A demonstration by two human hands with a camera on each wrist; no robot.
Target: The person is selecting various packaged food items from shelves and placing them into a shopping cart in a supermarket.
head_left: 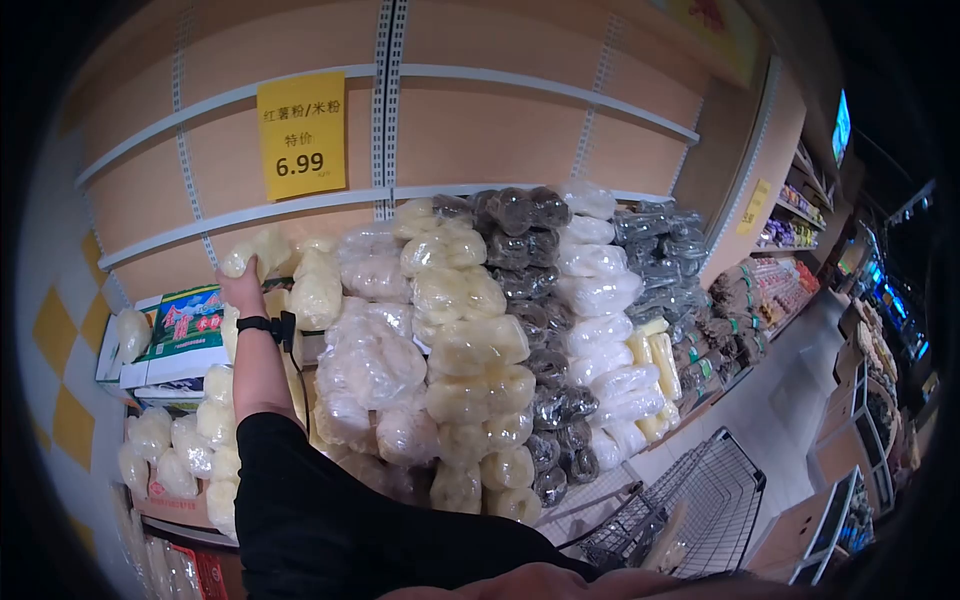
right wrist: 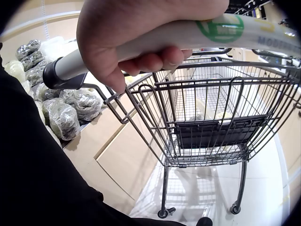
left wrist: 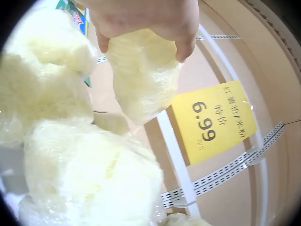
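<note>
The left hand (left wrist: pixel 141 19) is grasping a pale noodle bundle (left wrist: pixel 141 75) at the shelf, while the right hand (right wrist: pixel 141 33) is clenched around the cart handle (right wrist: pixel 197 33).

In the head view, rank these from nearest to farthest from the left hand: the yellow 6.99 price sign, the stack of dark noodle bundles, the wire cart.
1. Yellow price sign: just above and right of the left hand, on the shelf back.
2. Dark noodle bundles: mid-shelf, well to the right.
3. Wire cart: lowest and farthest right, on the aisle floor.
</note>
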